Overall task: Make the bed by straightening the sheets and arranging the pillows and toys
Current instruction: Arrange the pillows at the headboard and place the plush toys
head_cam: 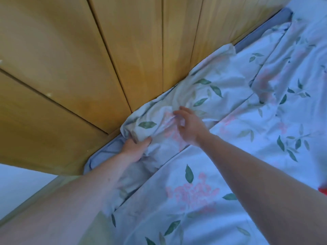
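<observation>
A white pillow [203,96] printed with green leaves and pink flowers lies along the wooden headboard [88,59]. My left hand [135,147] grips the pillow's near corner, fingers tucked under the fabric. My right hand [189,126] hovers just above the pillow's middle with fingers spread, holding nothing. A duvet [221,174] in the same floral print covers the bed below and to the right of the pillow. The blue mattress edge [106,154] shows beside my left hand.
The blue mattress edge also shows at the far end of the headboard [261,32]. A second floral fold or pillow [292,68] lies at the right. A small red object [323,190] peeks in at the right edge. A pale wall [17,188] is at lower left.
</observation>
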`<state>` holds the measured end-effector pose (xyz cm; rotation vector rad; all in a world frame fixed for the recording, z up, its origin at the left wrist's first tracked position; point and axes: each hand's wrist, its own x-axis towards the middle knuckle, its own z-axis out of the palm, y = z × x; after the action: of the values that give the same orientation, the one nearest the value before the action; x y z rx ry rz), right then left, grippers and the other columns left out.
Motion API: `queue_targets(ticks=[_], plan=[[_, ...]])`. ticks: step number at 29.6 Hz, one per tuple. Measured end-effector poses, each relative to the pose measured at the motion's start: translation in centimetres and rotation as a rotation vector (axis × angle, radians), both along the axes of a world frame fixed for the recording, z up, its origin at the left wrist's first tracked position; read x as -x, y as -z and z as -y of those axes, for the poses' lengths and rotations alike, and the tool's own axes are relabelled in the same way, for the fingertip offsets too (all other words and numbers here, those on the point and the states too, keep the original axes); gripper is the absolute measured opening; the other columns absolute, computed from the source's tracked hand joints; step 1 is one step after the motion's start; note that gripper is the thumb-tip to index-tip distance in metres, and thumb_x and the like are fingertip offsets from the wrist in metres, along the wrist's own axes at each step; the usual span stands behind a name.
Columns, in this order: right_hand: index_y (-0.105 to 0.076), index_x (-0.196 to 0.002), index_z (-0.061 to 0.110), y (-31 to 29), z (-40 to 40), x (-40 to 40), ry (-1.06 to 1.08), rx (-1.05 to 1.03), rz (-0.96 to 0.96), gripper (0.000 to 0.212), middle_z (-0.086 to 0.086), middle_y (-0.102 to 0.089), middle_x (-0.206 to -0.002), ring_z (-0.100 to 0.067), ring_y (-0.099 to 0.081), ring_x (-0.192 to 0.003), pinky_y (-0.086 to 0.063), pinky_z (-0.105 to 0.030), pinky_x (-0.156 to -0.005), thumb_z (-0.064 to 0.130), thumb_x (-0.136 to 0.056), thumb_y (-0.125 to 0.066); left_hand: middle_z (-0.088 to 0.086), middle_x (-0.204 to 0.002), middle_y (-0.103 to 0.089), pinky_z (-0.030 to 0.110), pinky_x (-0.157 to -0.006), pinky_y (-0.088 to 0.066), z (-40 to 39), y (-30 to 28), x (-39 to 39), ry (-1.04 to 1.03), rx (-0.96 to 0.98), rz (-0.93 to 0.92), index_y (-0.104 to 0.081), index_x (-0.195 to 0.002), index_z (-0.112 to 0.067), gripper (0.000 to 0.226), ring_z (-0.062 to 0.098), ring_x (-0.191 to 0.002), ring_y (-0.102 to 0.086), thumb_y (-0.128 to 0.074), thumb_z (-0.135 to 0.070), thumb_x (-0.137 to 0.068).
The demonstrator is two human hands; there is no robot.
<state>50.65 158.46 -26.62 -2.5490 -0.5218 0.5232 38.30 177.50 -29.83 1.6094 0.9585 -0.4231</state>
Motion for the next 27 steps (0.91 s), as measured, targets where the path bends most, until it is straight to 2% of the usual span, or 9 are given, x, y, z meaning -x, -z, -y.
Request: queue_targets(ticks=[4,7,10,12,15,18,22,25,27], plan=[[-0.063,-0.122,0.022,-1.1,1.3,5.9,0.015,-0.124,0.202,0.039,0.001,-0.06,-0.124,-0.031,-0.057,-0.11,-0.048,-0.042,-0.094,0.015,-0.083,-0.056,-0.008,-0.106,-0.067,0.042,-0.087,-0.054,-0.3,-0.3,6.4,0.155,-0.052,0.065,-0.062,-0.106,-0.03,0.039,0.014,-0.102,-0.065,-0.064,-0.064,-0.086],[-0.066,-0.114,0.03,-0.9,3.6,10.4,-0.123,0.094,0.212,0.036,0.009,-0.062,-0.115,-0.025,-0.052,-0.109,-0.042,-0.038,-0.089,0.03,-0.079,-0.057,-0.021,-0.106,-0.067,0.03,-0.087,-0.053,0.0,0.2,12.5,0.456,-0.044,0.036,-0.062,-0.11,-0.039,0.044,-0.002,-0.099,-0.063,-0.066,-0.066,-0.076],[-0.067,-0.112,0.029,0.0,5.1,11.0,-0.222,0.222,0.217,0.031,0.007,-0.06,-0.11,-0.027,-0.047,-0.111,-0.046,-0.04,-0.089,0.03,-0.081,-0.064,-0.019,-0.096,-0.07,0.031,-0.077,-0.056,0.1,1.9,15.5,0.692,-0.117,0.048,-0.065,-0.107,-0.037,0.04,-0.001,-0.087,-0.065,-0.069,-0.062,-0.076],[-0.068,-0.099,0.027,0.2,4.8,10.2,-0.231,0.179,0.221,0.015,0.006,-0.061,-0.1,-0.028,-0.048,-0.105,-0.05,-0.042,-0.086,0.024,-0.084,-0.067,-0.011,-0.071,-0.065,0.037,-0.063,-0.049,-0.5,2.4,16.1,0.679,-0.174,0.057,-0.064,-0.082,-0.028,0.025,0.006,-0.065,-0.06,-0.068,-0.053,-0.083],[-0.068,-0.091,0.021,0.1,2.6,9.4,-0.285,0.123,0.184,0.007,0.0,-0.063,-0.096,-0.033,-0.049,-0.102,-0.049,-0.044,-0.087,0.015,-0.088,-0.065,-0.007,-0.055,-0.044,0.032,-0.056,-0.032,-2.0,2.6,17.3,0.532,-0.251,0.072,-0.047,-0.064,-0.019,0.041,0.006,-0.051,-0.042,-0.066,-0.042,-0.092],[-0.069,-0.097,0.015,-0.4,0.4,9.6,-0.341,0.162,0.167,0.013,-0.005,-0.063,-0.101,-0.033,-0.046,-0.106,-0.046,-0.042,-0.09,0.008,-0.091,-0.06,-0.005,-0.055,-0.037,0.031,-0.055,-0.029,-3.3,2.8,18.8,0.494,-0.306,0.058,-0.042,-0.064,-0.014,0.048,0.006,-0.05,-0.038,-0.067,-0.044,-0.092],[-0.071,-0.103,0.017,-0.9,0.6,10.4,-0.173,0.032,0.14,0.019,-0.003,-0.061,-0.107,-0.028,-0.042,-0.114,-0.046,-0.038,-0.093,0.012,-0.098,-0.054,-0.005,-0.057,-0.038,0.032,-0.055,-0.028,-4.8,4.1,19.0,0.515,-0.336,0.042,-0.046,-0.066,-0.008,0.05,0.006,-0.049,-0.038,-0.066,-0.044,-0.094],[-0.072,-0.107,0.015,-1.7,2.3,11.7,-0.042,-0.131,0.174,0.021,-0.001,-0.061,-0.114,-0.025,-0.045,-0.116,-0.046,-0.033,-0.093,0.01,-0.099,-0.054,-0.003,-0.059,-0.053,0.03,-0.056,-0.033,-5.1,4.3,18.4,0.521,-0.386,-0.019,-0.062,-0.072,-0.01,0.042,0.007,-0.055,-0.051,-0.062,-0.043,-0.097],[-0.07,-0.111,0.015,-2.2,4.4,13.3,-0.007,-0.136,0.177,0.02,-0.001,-0.06,-0.118,-0.026,-0.046,-0.117,-0.045,-0.032,-0.094,0.012,-0.098,-0.054,0.002,-0.072,-0.066,0.03,-0.061,-0.043,-4.4,4.2,18.2,0.477,-0.471,-0.096,-0.066,-0.076,-0.017,0.034,0.018,-0.07,-0.063,-0.058,-0.041,-0.099]])
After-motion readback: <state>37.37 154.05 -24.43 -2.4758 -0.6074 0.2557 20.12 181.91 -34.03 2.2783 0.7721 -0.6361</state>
